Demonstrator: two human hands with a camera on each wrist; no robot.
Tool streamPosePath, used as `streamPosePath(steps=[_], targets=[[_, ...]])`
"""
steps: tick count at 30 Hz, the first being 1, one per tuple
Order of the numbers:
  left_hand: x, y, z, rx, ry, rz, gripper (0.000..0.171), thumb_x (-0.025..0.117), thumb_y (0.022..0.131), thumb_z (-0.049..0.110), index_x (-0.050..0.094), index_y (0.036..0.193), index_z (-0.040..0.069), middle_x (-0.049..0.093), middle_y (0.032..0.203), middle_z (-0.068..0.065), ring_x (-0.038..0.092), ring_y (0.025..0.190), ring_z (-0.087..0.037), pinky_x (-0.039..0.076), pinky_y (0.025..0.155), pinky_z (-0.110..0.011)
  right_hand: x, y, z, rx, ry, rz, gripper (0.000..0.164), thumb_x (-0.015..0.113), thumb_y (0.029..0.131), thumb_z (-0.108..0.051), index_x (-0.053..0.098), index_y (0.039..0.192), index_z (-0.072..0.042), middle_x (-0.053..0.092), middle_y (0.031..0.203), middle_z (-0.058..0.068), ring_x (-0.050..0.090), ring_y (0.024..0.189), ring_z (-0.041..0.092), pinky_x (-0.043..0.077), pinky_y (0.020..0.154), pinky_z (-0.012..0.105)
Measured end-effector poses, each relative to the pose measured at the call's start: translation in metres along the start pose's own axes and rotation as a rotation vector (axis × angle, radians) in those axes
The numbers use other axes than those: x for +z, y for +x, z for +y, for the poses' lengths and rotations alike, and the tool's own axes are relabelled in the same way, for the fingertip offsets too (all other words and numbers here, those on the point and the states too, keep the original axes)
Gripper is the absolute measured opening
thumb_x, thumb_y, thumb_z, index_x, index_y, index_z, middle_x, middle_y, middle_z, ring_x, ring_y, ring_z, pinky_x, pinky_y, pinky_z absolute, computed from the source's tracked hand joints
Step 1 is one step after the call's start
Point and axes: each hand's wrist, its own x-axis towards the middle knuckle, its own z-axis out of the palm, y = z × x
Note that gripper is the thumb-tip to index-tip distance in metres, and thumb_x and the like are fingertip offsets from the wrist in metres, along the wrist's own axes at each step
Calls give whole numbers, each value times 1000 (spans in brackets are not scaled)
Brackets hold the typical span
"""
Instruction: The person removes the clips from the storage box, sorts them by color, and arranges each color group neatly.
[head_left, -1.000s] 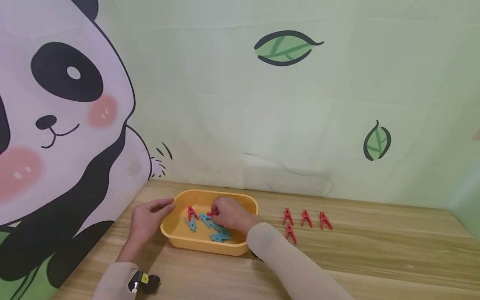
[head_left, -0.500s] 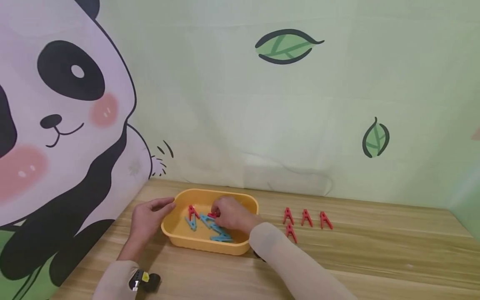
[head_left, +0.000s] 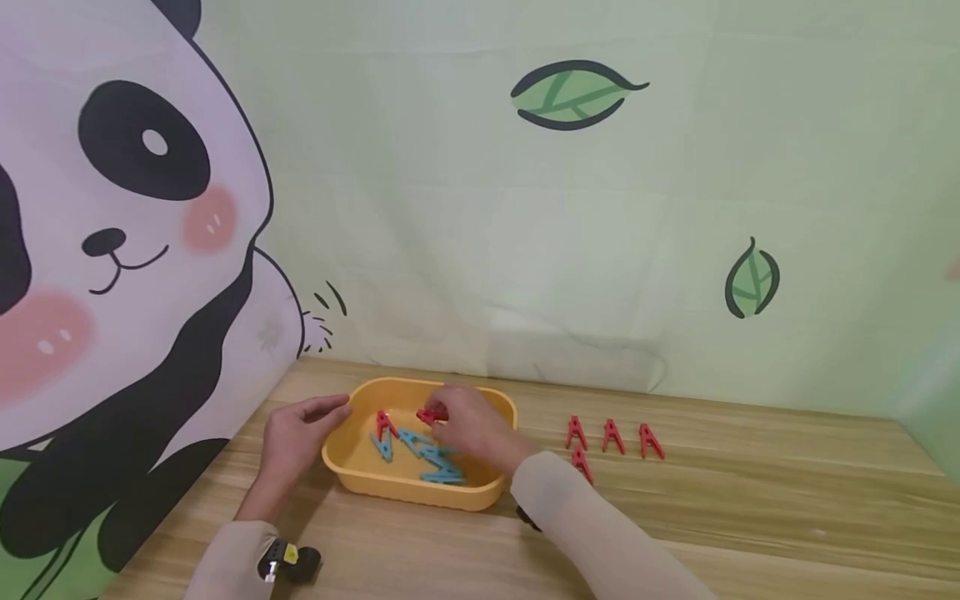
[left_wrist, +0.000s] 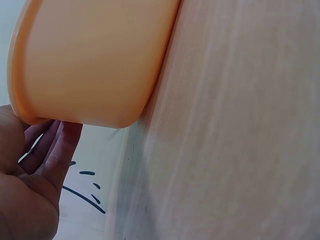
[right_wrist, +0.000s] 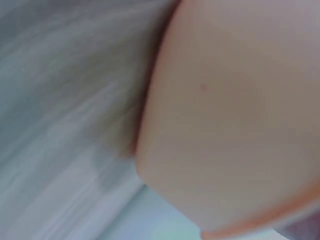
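Note:
My right hand (head_left: 472,423) is over the yellow plastic tub (head_left: 405,493) in the head view, pinching a red clothespin (head_left: 429,415) between thumb and fingertips. My left hand (head_left: 296,437) holds the tub's left end. In the left wrist view, fingers (left_wrist: 62,150) lie against the outside wall below the rim. Inside the tub, another red clothespin (head_left: 386,426) sits at the left, beside a blue clothespin (head_left: 382,447). Several more blue clothespins (head_left: 441,472) lie in a heap, partly below my right hand. The right wrist view shows the tub's outer wall (right_wrist: 225,115), blurred, and hides the fingers.
On the wooden table (head_left: 742,492), right of the tub, three red clothespins (head_left: 611,437) form a row. One more red clothespin (head_left: 581,467) lies in front of them, partly behind the right sleeve (head_left: 592,525). A printed panda-and-leaf backdrop (head_left: 450,208) stands behind the table.
My right hand has risen slightly and moved toward the back of the tub, lifting the red clothespin away from the blue ones. My left hand keeps its place at the rim.

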Motion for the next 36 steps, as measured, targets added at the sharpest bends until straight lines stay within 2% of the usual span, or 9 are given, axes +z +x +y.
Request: streamPosePath(steps=[3,8,13,18,25,29,32,36], targets=[[0,1,-1,5,6,0,35,76,102,25,76,129,2,74,129,-17,67,124,-32,56,90,-19,-9,-9,-4,-21,37,52,21,78,96,-6,74,116,-2,71,110,7,68,99,21,59,92,33],[0,0,-1,4,24,-5,35,75,103,27,75,130,4,74,129,-16,67,124,-31,55,88,-16,-24,-26,-7,-16,91,139,22,77,97,-7,75,118,-4,68,111,4,67,100,21,60,91,32],[0,-1,0,6,24,6,36,76,102,27,76,128,3,74,128,-16,67,123,-32,52,84,-11,-37,-46,-6,-25,159,255,23,76,96,-4,75,119,-2,69,111,7,68,100,23,61,90,34],[0,-2,-1,13,24,-1,36,76,102,27,76,129,2,74,128,-17,67,123,-33,54,85,-12,-45,-65,2,43,161,353,21,80,94,-4,76,115,-4,70,109,6,67,97,23,61,89,36],[0,-1,-5,3,36,-1,36,75,103,27,76,130,4,74,129,-16,67,123,-32,53,86,-12,-54,-87,18,154,169,389,21,80,94,-4,76,114,-6,69,106,3,67,96,21,61,87,38],[1,0,-3,8,42,0,36,75,103,27,76,130,3,74,129,-16,67,124,-32,56,90,-19,-62,-99,28,203,141,404,21,80,93,-4,76,113,-7,70,106,2,67,95,21,61,85,38],[1,1,-1,9,45,3,36,74,103,28,76,130,4,74,129,-15,67,124,-32,57,94,-26,-66,-109,36,218,126,404,21,80,92,-2,76,112,-6,70,104,3,67,92,21,61,84,38],[2,1,-1,13,53,10,35,75,103,28,76,129,4,74,129,-15,67,124,-32,57,96,-28,-67,-121,47,223,110,398,20,81,91,0,75,109,-4,72,101,5,67,89,20,61,82,39]])
